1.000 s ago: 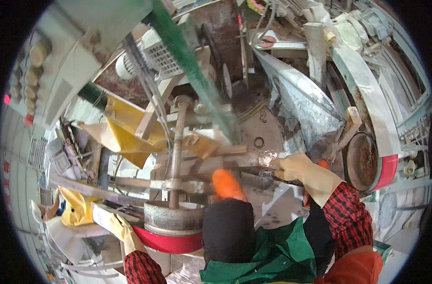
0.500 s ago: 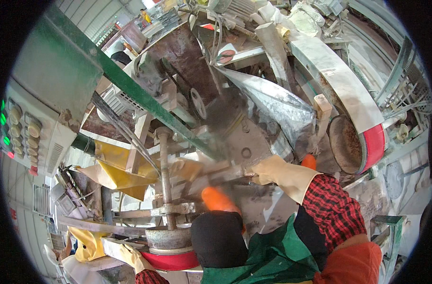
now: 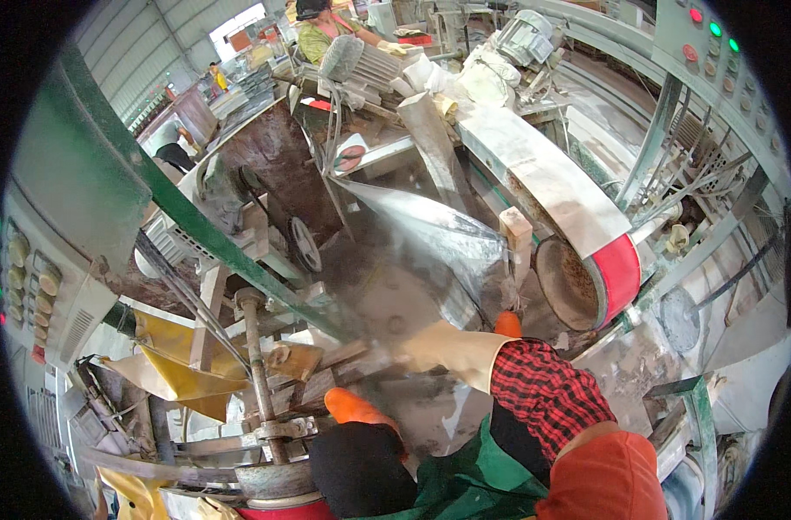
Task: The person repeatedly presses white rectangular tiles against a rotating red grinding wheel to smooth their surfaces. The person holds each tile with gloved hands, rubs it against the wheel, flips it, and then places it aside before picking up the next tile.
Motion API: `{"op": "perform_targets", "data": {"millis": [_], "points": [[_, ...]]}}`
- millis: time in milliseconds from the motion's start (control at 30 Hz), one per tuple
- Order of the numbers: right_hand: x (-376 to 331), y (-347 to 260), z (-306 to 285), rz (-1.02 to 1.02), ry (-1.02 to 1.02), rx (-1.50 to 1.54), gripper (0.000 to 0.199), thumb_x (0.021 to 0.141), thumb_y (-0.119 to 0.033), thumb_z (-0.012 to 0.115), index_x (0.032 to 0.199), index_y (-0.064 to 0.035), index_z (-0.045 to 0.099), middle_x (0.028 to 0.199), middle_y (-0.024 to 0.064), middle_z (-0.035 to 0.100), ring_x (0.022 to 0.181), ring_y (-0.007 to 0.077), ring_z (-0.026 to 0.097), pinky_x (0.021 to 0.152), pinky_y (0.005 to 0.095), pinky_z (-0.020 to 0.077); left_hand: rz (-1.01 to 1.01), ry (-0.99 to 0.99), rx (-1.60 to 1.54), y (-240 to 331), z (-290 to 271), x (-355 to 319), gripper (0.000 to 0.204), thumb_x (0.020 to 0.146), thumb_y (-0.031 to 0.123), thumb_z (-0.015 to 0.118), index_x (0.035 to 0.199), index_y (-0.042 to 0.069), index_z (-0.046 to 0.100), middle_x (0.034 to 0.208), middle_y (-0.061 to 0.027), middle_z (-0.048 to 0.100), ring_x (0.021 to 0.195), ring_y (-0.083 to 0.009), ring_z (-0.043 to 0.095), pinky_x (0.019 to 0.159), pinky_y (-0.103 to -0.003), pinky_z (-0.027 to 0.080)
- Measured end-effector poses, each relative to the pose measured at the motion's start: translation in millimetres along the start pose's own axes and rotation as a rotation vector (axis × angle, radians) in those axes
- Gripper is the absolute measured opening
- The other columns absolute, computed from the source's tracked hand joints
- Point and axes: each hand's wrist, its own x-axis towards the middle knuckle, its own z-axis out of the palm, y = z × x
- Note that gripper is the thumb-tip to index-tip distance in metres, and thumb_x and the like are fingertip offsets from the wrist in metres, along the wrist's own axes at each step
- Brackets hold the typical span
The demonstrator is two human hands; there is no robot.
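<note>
My right hand (image 3: 426, 347), in a cream work glove, reaches forward over a dusty grey surface in the middle of the view. Its fingers are smeared by motion, so what they hold, if anything, does not show. Just left of it is the end of a wooden bar (image 3: 352, 357). Only a little of my left hand (image 3: 215, 509), in a similar glove, shows at the lower left edge, beside a wheel with a red belt (image 3: 287, 510); its fingers are mostly cut off. The orange boot toes (image 3: 356, 406) stick out below.
A large wheel with a red belt (image 3: 618, 276) under a pale cover stands to the right. A green beam (image 3: 231, 247) slants across the left. Control panels (image 3: 729, 52) flank both sides. Another person (image 3: 322, 39) works at the far top. A metal sheet (image 3: 430, 230) lies ahead.
The view has swung, so the scene sits further left and lower. A right-hand control panel and another person have come into view. The left glove has slipped mostly out at the bottom.
</note>
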Motion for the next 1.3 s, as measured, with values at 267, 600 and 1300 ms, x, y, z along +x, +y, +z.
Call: {"op": "perform_targets", "data": {"millis": [267,600,1300], "points": [[9.2,15.4,2.1,-0.015,0.056,-0.005,0.011,0.091,-0.010,0.074,0.085,-0.0006,0.075,0.077,0.0038,0.069,0.066,0.0124,0.058,0.060,0.0335,0.0414,-0.004,-0.014,0.008,-0.7,3.9,-0.5,0.053,0.107,0.038,0.048,0.147,0.005,0.056,0.142,-0.0249,0.060,0.127,-0.0439,0.057,0.110,-0.051,0.044],[6.1,8.8,1.3,0.115,0.041,-0.054,0.016,0.088,-0.013,0.073,0.078,-0.0005,0.074,0.073,0.0047,0.067,0.067,0.0147,0.059,0.061,0.0354,0.0425,-0.012,-0.021,0.008,-0.2,4.0,-7.9,0.055,0.105,0.039,0.051,0.148,0.006,0.056,0.142,-0.0239,0.061,0.127,-0.0431,0.058,0.108,-0.050,0.045],[2.7,-47.3,9.5,0.046,-0.199,-0.961,0.020,0.087,-0.025,0.070,0.103,-0.0137,0.076,0.091,0.0129,0.075,0.083,0.0322,0.072,0.072,0.0433,0.0565,-0.013,-0.027,0.001,-1.7,-3.5,-18.9,0.059,0.101,0.042,0.055,0.149,0.008,0.055,0.142,-0.0219,0.061,0.125,-0.0412,0.059,0.104,-0.049,0.048]]}}
